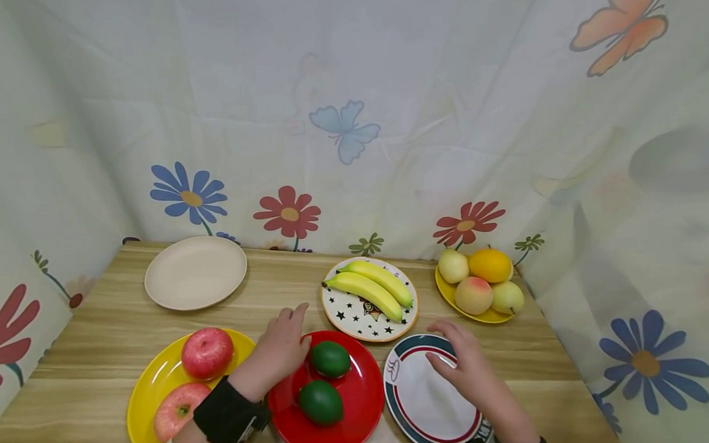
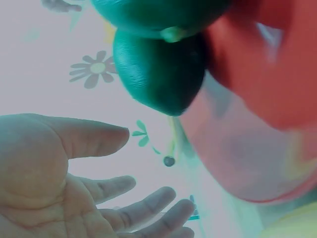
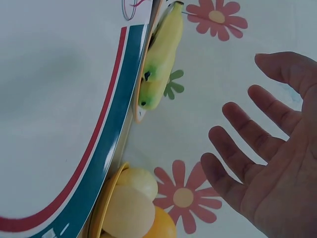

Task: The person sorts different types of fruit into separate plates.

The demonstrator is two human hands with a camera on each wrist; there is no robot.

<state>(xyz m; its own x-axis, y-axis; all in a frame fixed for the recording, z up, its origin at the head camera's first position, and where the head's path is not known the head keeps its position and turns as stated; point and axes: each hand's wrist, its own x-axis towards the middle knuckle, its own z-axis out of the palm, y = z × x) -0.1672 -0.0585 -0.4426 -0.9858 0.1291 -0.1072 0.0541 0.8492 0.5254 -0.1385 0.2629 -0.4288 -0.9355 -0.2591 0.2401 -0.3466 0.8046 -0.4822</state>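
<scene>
My left hand point(image 1: 278, 347) hovers by the left rim of a red plate point(image 1: 361, 410), fingers apart and nothing held. Two dark green fruits, perhaps avocados or limes, lie on that plate: one farther back point(image 1: 330, 359), one nearer point(image 1: 320, 402). In the left wrist view the nearby green fruit point(image 2: 158, 74) is outside the spread fingers point(image 2: 148, 206). Above a white plate with a green and red rim point(image 1: 431, 391), my right hand point(image 1: 473, 364) is held with loosely bent fingers, also without anything in it. The right wrist view shows its fingers point(image 3: 247, 129) spread apart.
A yellow plate point(image 1: 139, 398) with two apples point(image 1: 207, 353) is at the left. Behind it lies a beige plate point(image 1: 196, 272). A star-patterned plate point(image 1: 346, 316) bears two bananas point(image 1: 365, 293). At the back right, a small yellow plate point(image 1: 488, 317) holds several round fruits point(image 1: 474, 295).
</scene>
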